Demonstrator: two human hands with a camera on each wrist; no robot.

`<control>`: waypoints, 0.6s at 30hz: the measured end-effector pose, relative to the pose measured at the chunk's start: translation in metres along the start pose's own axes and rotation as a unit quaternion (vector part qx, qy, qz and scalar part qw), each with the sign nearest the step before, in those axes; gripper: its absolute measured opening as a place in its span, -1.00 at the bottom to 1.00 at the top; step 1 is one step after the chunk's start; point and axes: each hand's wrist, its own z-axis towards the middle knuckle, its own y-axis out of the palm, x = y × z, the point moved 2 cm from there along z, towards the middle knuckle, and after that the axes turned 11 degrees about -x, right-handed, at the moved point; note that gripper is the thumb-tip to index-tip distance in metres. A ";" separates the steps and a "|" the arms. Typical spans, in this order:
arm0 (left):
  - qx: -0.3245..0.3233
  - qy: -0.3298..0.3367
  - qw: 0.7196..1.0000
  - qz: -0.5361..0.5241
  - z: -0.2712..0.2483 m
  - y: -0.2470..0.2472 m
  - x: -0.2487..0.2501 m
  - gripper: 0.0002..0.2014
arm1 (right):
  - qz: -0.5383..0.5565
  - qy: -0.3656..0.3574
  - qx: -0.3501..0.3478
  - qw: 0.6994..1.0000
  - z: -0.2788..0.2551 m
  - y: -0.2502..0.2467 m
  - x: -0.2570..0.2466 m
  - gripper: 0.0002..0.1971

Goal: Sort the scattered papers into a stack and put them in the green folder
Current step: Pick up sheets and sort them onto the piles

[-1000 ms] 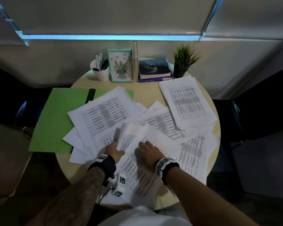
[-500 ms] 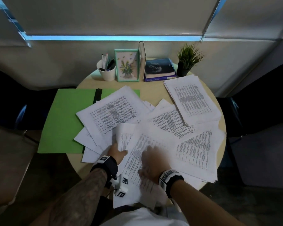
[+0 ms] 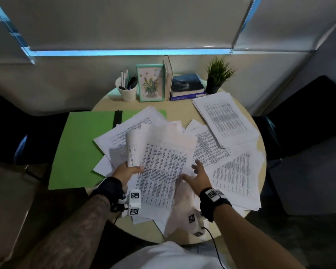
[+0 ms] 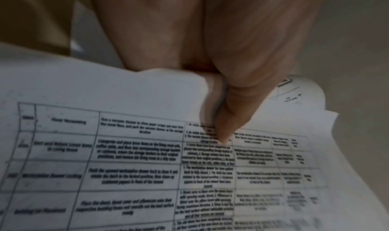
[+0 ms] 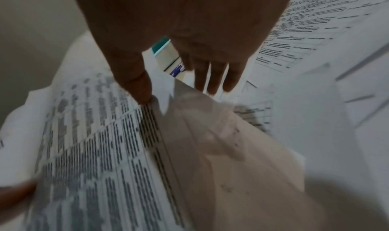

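Item: printed sheaf (image 3: 161, 171), lifted above the round table's (image 3: 103, 226) near edge, pinched by the left hand (image 3: 127, 171), long axis running away from the person; right hand (image 3: 199, 176), fingers spread and empty, beside its right edge; green folder (image 3: 83, 144) open at the left edge.

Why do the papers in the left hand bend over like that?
The papers are probably thin and floppy: their top edge curls over above the left hand. Gripped at one side only, they likely sag. The loose sheets might also slide apart, since they already fan out.
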 end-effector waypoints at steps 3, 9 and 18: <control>-0.011 0.026 0.999 0.019 -0.003 -0.002 0.024 -0.63 | 0.021 -0.041 -0.026 0.999 0.000 -0.002 -0.023 -0.63; 0.022 0.117 0.990 0.081 -0.006 0.002 0.048 -0.65 | -0.037 -0.095 0.024 0.995 -0.005 -0.007 -0.053 -0.79; 0.007 0.126 0.972 0.197 -0.020 0.016 0.067 -0.60 | -0.012 -0.138 0.052 0.989 -0.019 -0.012 -0.070 -0.83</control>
